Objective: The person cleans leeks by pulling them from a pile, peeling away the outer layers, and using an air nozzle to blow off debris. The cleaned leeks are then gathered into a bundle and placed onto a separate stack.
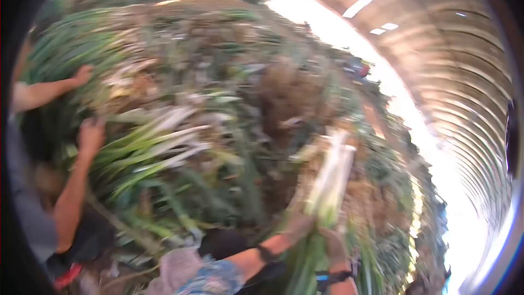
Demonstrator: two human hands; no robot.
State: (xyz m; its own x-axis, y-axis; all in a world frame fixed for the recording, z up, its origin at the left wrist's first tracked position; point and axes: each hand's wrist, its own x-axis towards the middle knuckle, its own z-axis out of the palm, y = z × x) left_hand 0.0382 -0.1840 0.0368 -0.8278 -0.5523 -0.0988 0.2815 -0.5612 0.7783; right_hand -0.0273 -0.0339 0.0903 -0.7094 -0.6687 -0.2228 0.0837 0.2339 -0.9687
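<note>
The leek stalks are white (leaves green).

"What sort of place is this?"
"Looks like a farm shed. A long, tan, rib-arched roof curves up beyond the right hand."
"Why farm?"
"Thick heaps of long, green-and-white leeks spread ahead of that hand, and bright white daylight shows past them."

Leafy heap, pale stalks on top
</note>
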